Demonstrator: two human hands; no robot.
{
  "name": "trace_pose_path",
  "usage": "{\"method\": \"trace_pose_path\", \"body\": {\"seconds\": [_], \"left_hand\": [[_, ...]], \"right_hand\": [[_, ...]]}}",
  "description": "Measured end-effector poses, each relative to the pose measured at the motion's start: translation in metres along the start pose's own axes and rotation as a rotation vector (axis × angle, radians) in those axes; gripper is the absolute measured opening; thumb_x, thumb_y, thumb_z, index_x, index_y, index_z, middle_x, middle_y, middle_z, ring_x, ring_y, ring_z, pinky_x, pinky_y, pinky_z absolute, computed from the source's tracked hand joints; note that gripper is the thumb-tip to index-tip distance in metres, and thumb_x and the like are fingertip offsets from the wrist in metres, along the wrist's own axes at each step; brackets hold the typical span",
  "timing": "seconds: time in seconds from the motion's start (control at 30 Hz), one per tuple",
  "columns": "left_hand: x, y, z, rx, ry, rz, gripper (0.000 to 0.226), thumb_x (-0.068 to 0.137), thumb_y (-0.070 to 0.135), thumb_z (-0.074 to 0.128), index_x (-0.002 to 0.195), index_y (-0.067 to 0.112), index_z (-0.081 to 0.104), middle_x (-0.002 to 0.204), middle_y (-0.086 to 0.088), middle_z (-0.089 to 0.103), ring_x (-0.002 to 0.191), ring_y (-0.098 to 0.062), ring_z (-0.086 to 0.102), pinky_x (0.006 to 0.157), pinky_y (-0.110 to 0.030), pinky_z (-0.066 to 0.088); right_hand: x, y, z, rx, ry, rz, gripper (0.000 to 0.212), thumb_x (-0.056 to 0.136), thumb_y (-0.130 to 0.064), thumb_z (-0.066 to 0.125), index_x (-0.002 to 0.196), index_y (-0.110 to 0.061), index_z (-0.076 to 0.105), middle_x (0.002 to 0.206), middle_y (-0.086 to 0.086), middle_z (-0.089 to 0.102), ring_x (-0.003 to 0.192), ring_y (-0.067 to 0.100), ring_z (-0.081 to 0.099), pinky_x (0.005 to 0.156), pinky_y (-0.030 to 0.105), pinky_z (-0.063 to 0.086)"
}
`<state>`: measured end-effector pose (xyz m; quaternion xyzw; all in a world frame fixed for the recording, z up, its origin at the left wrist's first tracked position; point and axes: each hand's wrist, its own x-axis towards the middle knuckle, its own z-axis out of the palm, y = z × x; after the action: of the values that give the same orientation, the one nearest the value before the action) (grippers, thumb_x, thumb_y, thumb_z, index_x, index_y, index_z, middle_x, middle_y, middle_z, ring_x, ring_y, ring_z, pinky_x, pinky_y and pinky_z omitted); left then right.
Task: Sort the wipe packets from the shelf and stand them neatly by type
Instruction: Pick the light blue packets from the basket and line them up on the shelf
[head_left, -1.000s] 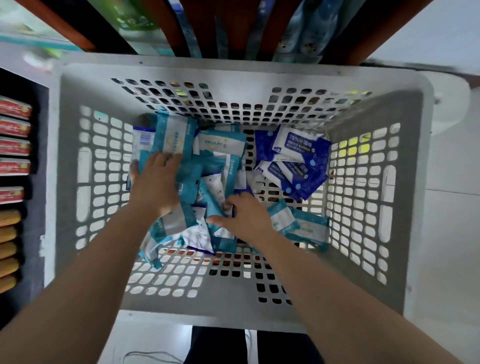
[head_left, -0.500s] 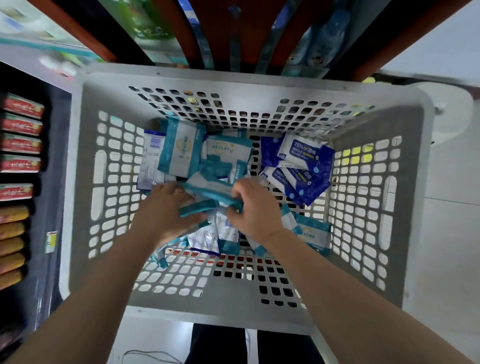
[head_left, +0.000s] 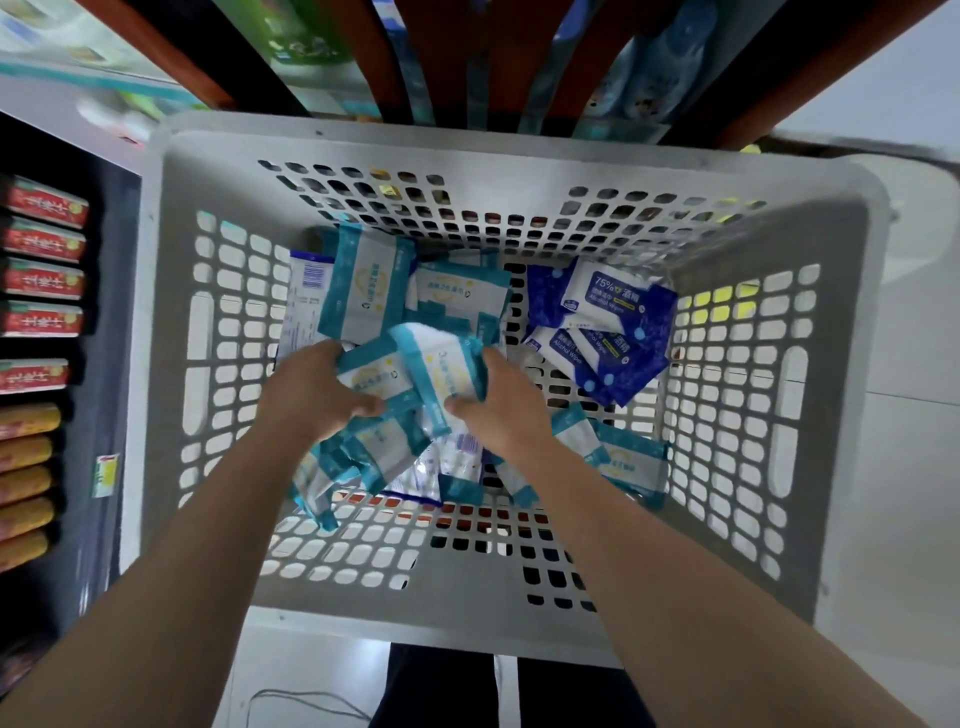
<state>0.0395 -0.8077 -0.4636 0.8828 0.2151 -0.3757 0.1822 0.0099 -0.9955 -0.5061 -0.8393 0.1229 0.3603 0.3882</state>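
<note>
Head view: where were the teal packets (head_left: 441, 374)?
- A clutch of them sat mid-basket, held from both sides: the left hand (head_left: 317, 395) curled round the left edge, the right hand (head_left: 501, 410) curled round the right. Their long sides ran roughly away from the person.
- And the other kind?
- The blue alcohol wipes (head_left: 597, 332) lay heaped in the far right corner, nearer the right hand but apart from it.
- Room to move?
- Bare floor of the basket (head_left: 467, 587) lay nearest the person; loose packs crowded the far left.
</note>
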Motion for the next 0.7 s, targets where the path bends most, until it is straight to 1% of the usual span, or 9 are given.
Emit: {"method": "trace_pose_path", "body": {"seconds": [0.13,0.23,0.33,0.4,0.43,0.47,0.6,0.67,0.7], "left_hand": [[-0.025,0.029,-0.002,-0.458,-0.138,0.037,0.039,0.066,0.006,0.083,0.096,0.013,0.059,0.086,-0.002,0.068,0.076,-0.017,0.066,0.061,-0.023,0.053],[-0.037,0.055,0.03,-0.725,-0.281,0.012,0.047,0.069,0.002,0.08,0.108,0.012,0.057,0.095,-0.004,0.069,0.08,-0.015,0.067,0.064,-0.025,0.054],[-0.046,0.071,0.084,-0.524,-0.413,0.053,0.038,0.08,0.011,0.075,0.11,0.017,0.053,0.105,0.0,0.066,0.081,-0.013,0.065,0.063,-0.021,0.054],[-0.05,0.071,0.116,-0.092,-0.58,0.213,0.04,0.085,0.021,0.07,0.12,0.015,0.051,0.118,-0.004,0.059,0.1,-0.02,0.061,0.08,-0.028,0.052],[-0.05,0.07,0.127,0.109,-0.585,0.305,0.045,0.085,0.024,0.068,0.125,0.014,0.05,0.122,-0.007,0.056,0.107,-0.023,0.057,0.087,-0.032,0.05],[-0.051,0.07,0.132,0.214,-0.529,0.377,0.045,0.085,0.026,0.066,0.126,0.014,0.051,0.12,-0.008,0.055,0.109,-0.024,0.055,0.089,-0.034,0.049],[-0.047,0.066,0.1,0.13,-0.017,0.469,0.021,0.09,0.017,0.056,0.11,0.016,0.062,0.107,-0.002,0.058,0.1,-0.019,0.055,0.085,-0.035,0.049],[-0.029,0.048,0.078,0.246,0.185,0.482,0.03,0.084,0.01,0.06,0.114,0.017,0.058,0.112,-0.003,0.054,0.105,-0.022,0.052,0.091,-0.037,0.045],[-0.02,0.037,0.069,0.331,0.186,0.441,0.037,0.081,0.01,0.063,0.117,0.017,0.054,0.115,-0.004,0.052,0.108,-0.024,0.05,0.093,-0.038,0.043]], "right_hand": [[-0.008,0.019,-0.048,0.377,-0.014,0.128,0.041,0.086,-0.007,0.062,0.123,-0.02,0.053,0.117,0.0,0.062,0.101,0.019,0.06,0.077,0.024,0.052],[-0.01,0.047,-0.085,0.219,0.029,0.268,0.036,0.083,-0.008,0.057,0.117,-0.019,0.058,0.114,0.007,0.065,0.102,0.027,0.061,0.087,0.035,0.051],[-0.014,0.071,-0.108,-0.335,-0.126,0.381,0.033,0.089,-0.015,0.048,0.121,-0.011,0.054,0.111,0.008,0.06,0.102,0.028,0.058,0.083,0.031,0.045],[-0.022,0.078,-0.109,-0.704,-0.268,0.355,0.028,0.092,-0.021,0.045,0.115,-0.011,0.057,0.106,0.006,0.06,0.097,0.024,0.057,0.08,0.031,0.044],[-0.025,0.082,-0.106,-0.817,-0.29,0.327,0.028,0.093,-0.024,0.044,0.115,-0.012,0.057,0.11,0.006,0.06,0.101,0.024,0.056,0.082,0.033,0.042],[-0.026,0.085,-0.1,-0.866,-0.28,0.314,0.031,0.093,-0.027,0.045,0.118,-0.011,0.054,0.118,0.008,0.058,0.108,0.026,0.054,0.086,0.034,0.041],[-0.019,0.077,-0.071,-0.795,0.004,0.179,0.042,0.089,-0.023,0.053,0.128,-0.01,0.046,0.131,0.012,0.047,0.12,0.029,0.044,0.1,0.04,0.039],[-0.014,0.064,-0.052,-0.72,0.115,-0.016,0.038,0.091,-0.027,0.053,0.126,-0.012,0.05,0.128,0.01,0.049,0.118,0.027,0.044,0.096,0.038,0.039],[-0.012,0.056,-0.042,-0.656,0.138,-0.097,0.038,0.091,-0.031,0.053,0.124,-0.013,0.052,0.124,0.009,0.052,0.116,0.027,0.046,0.094,0.038,0.04]]}}
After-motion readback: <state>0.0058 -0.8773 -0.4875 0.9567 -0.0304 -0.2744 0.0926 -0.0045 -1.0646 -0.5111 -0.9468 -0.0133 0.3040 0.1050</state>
